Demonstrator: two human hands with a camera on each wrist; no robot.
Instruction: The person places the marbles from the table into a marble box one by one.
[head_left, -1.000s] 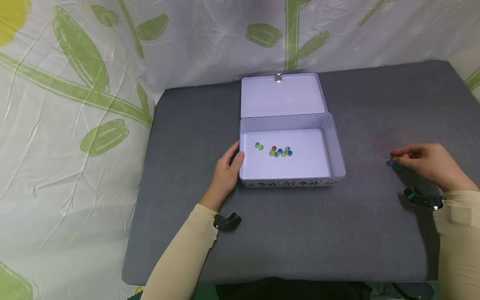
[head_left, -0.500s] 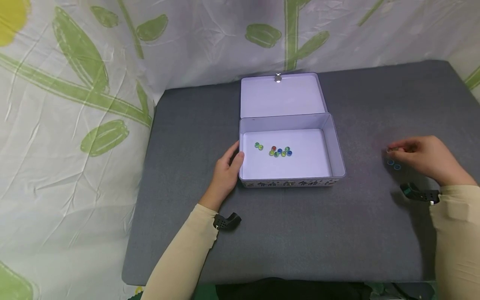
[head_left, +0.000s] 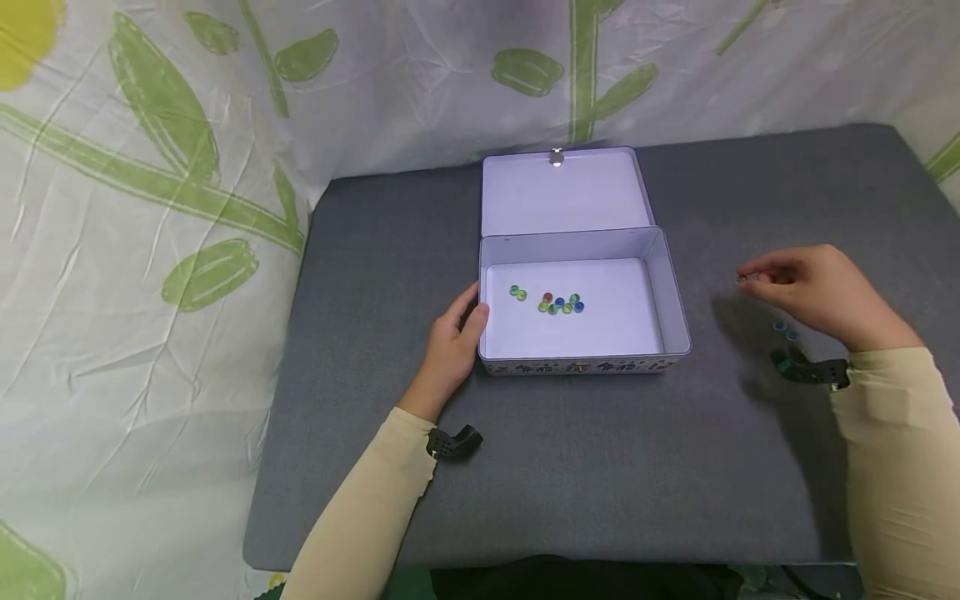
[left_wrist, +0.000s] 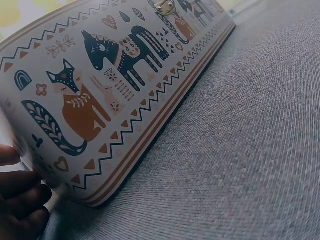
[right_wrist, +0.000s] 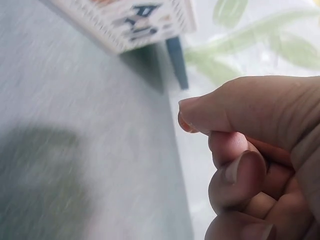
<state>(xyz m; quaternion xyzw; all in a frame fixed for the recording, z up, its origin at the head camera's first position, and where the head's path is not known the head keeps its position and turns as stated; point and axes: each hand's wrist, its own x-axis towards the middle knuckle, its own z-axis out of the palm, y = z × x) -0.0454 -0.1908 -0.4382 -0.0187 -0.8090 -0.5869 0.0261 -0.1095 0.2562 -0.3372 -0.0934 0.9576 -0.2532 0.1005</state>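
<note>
In the head view, my left hand (head_left: pixel 447 350) rests against the left outer wall of a lidded tin box (head_left: pixel 675 333), its thumb at the rim. The left wrist view shows its fingers (left_wrist: pixel 25 192) at the corner of the patterned wall, beside a printed fox. Glass marbles (head_left: pixel 579 307) in green, yellow, blue and red lie on the box's white floor. Right of the box, above the table, my right hand (head_left: pixel 817 292) pinches a small orange-tinted glass marble (right_wrist: pixel 186 125) between thumb and fingers, mostly hidden by them. Blue marbles (head_left: pixel 780 326) lie on the table below that hand.
The tin's lid (head_left: pixel 566 193) lies folded back behind it, with a metal clasp (head_left: pixel 557 157) at its far edge. A grey cloth-covered table (head_left: pixel 600 467) bears everything. White sheeting (head_left: pixel 420 92) with green leaf prints hangs behind and at the left.
My right hand has lifted off the table by the blue marbles and moved left toward the box, holding the marble. My left hand and the box have stayed in place.
</note>
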